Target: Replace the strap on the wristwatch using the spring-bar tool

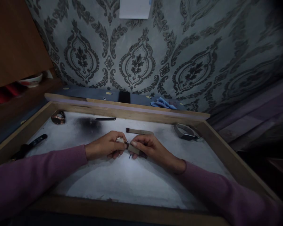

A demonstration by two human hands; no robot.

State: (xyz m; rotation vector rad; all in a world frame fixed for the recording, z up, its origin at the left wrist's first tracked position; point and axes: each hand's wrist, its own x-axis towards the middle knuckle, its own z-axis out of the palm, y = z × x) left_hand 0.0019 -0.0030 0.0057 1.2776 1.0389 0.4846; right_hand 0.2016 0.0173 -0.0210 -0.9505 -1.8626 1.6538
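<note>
One likely slick watch (119,140), best rim-held, is pinched in the left hand (113,145), a pliant-looking strap (134,150) in the right hand (149,145).

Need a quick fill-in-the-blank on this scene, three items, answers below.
1. The left hand holds a watch case and the right hand a strap piece, so the number of free hands is ____.
2. The crumpled cloth behind the far wall of the tray is coloured ____.
3. From the wearer's side, the grey watch lies near the tray's far ____ corner.

Missing words: zero; blue; right.
</note>
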